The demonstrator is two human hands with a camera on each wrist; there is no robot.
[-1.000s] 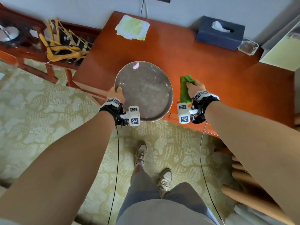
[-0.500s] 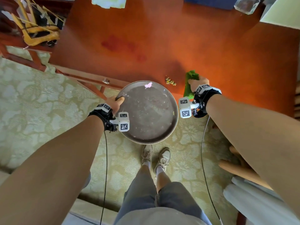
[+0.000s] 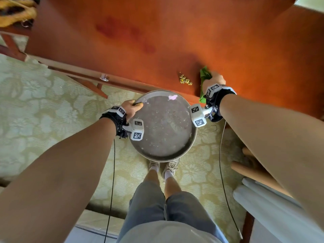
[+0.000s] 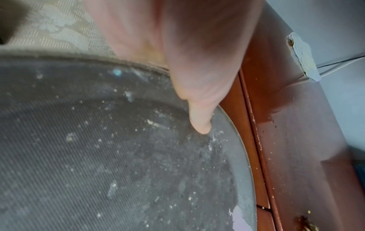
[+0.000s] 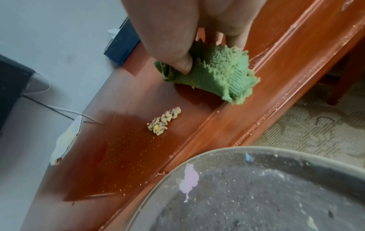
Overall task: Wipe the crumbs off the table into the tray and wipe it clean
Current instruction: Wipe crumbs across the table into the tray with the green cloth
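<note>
A round grey metal tray (image 3: pixel 164 127) (image 4: pixel 118 156) (image 5: pixel 266 195) hangs off the table's near edge, above the carpet. My left hand (image 3: pixel 132 106) grips its left rim, thumb (image 4: pixel 199 118) pressed inside the tray. A small pile of yellowish crumbs (image 3: pixel 185 80) (image 5: pixel 164 121) lies on the red-brown wooden table (image 3: pixel 175 32) close to the edge, just beyond the tray. To the right of the pile, my right hand (image 3: pixel 213 80) holds a bunched green cloth (image 3: pixel 204 74) (image 5: pixel 215 76) on the table top. Fine specks dot the wood around the pile.
A pink smear (image 3: pixel 172 97) marks the tray's far rim. A patterned carpet (image 3: pixel 43 111) lies below, with my feet (image 3: pixel 163 168) under the tray. A chair back (image 3: pixel 254 171) stands at right. A dark tissue box (image 5: pixel 122 45) and a cable (image 5: pixel 59 109) are further along the table.
The tray has been drawn off the table top toward me and now hangs past the edge, uncovering the crumbs. My right hand and the cloth stay on the table.
</note>
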